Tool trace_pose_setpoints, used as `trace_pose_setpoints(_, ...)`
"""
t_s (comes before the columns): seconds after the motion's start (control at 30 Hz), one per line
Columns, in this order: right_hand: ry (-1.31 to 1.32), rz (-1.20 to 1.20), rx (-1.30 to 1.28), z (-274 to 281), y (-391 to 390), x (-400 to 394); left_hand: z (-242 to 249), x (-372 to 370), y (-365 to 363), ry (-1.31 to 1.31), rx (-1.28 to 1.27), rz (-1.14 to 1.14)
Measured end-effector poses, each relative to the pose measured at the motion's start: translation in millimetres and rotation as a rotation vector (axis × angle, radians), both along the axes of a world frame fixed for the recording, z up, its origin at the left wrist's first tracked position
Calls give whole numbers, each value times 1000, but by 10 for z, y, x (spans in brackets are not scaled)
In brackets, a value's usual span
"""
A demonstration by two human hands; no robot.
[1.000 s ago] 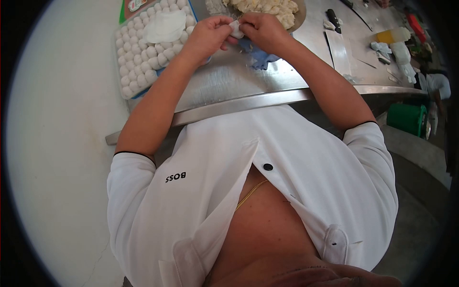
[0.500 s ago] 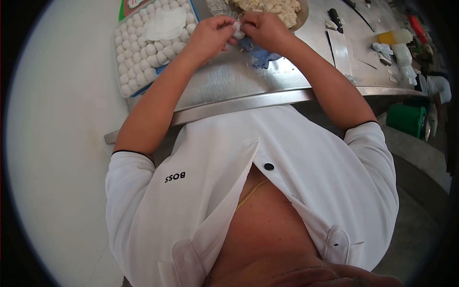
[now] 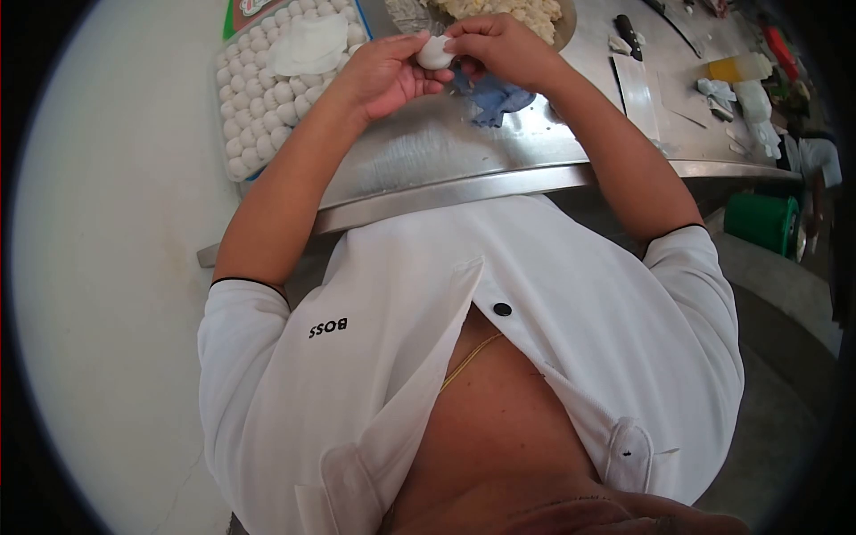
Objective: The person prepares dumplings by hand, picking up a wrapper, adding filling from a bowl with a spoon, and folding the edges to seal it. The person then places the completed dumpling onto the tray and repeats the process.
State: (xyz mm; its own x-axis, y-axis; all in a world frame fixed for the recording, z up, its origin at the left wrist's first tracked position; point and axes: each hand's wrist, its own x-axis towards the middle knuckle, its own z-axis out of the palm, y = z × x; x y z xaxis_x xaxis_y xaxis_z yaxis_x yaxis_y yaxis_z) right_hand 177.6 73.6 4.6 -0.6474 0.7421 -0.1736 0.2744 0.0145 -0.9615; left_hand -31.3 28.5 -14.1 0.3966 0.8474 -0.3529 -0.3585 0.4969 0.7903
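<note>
A small round white dumpling [image 3: 435, 53] with a smooth skin is between my two hands. My left hand [image 3: 383, 78] is turned palm up, its thumb and fingertips around the dumpling's left and lower side. From the right, my right hand [image 3: 504, 52] pinches the dumpling's edge with thumb and forefinger. Left of my hands, a tray [image 3: 267, 171] holds rows of similar white dumplings. On top of these lie thin white wrappers [image 3: 308, 46]. Behind my right hand stands a metal bowl [image 3: 567, 27] of pale chunky filling [image 3: 526, 16].
A crumpled blue cloth [image 3: 496, 100] lies on the steel table [image 3: 419, 156] below my right hand. Further right are a broad-bladed knife [image 3: 633, 94], a bottle of yellow liquid [image 3: 740, 68] and crumpled plastic bags [image 3: 756, 111]. A green bin [image 3: 758, 221] stands beyond the table edge.
My left hand has opened out from a tighter pinch, showing more palm. The dumpling has moved slightly left and shows more fully. My right hand still pinches it.
</note>
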Motion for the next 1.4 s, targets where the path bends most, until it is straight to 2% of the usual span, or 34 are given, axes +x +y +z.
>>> trace_pose_setpoints(0.03,0,1,1,-16,7,11,-8,-18,-1,-18,33,-28)
trace_pose_setpoints(0.1,174,-7,-259,-48,35,40,35,-1,-19,12,54,0)
trace_pose_setpoints(0.23,141,35,-81,-56,5,29,44,31,-16,91,66,18)
trace_pose_setpoints(0.3,59,-45,43,-46,-32,3,18,82,-28,78,58,21)
trace_pose_setpoints(0.4,87,-39,88,-85,-10,-20,-20,68,-24,49,34,12)
trace_pose_setpoints(0.53,9,3,91,-68,24,-16,-45,37,-21,-1,24,-29)
trace_pose_setpoints(0.67,7,-71,-21,-53,15,-42,-27,40,3,41,106,28)
trace_pose_setpoints(0.73,7,-123,-87,-59,12,-63,50,90,-49,278,179,216)
trace_pose_setpoints(0.77,36,-148,-132,-94,29,-65,30,92,-52,277,177,219)
trace_pose_setpoints(0.83,65,-173,-177,-77,19,-70,24,116,-42,422,381,292)
trace_pose_setpoints(0.9,148,-160,-340,-25,-27,-90,78,166,-77,493,415,296)
trace_pose_setpoints(0.93,146,-159,-340,-9,-36,-93,114,187,-90,564,449,300)
trace_pose_setpoints(0.97,154,-170,-328,2,-44,-93,119,184,-86,563,448,301)
trace_pose_setpoints(1.03,162,-180,-315,-7,-43,-92,114,150,-77,243,365,357)
trace_pose_setpoints(1.13,169,-214,-279,-78,6,-90,106,33,-16,132,227,315)
trace_pose_setpoints(1.17,160,-121,-170,-120,29,-66,101,15,-15,133,226,317)
trace_pose_setpoints(1.2,150,-27,-62,-139,34,-58,134,9,-26,89,123,209)
trace_pose_setpoints(1.23,150,-24,-63,-152,26,-61,151,6,-39,44,20,102)
trace_pose_setpoints(1.33,143,-18,-14,-145,-6,-79,54,2,4,13,104,80)
trace_pose_setpoints(1.4,161,-124,5,-128,-50,-102,30,6,7,15,109,80)
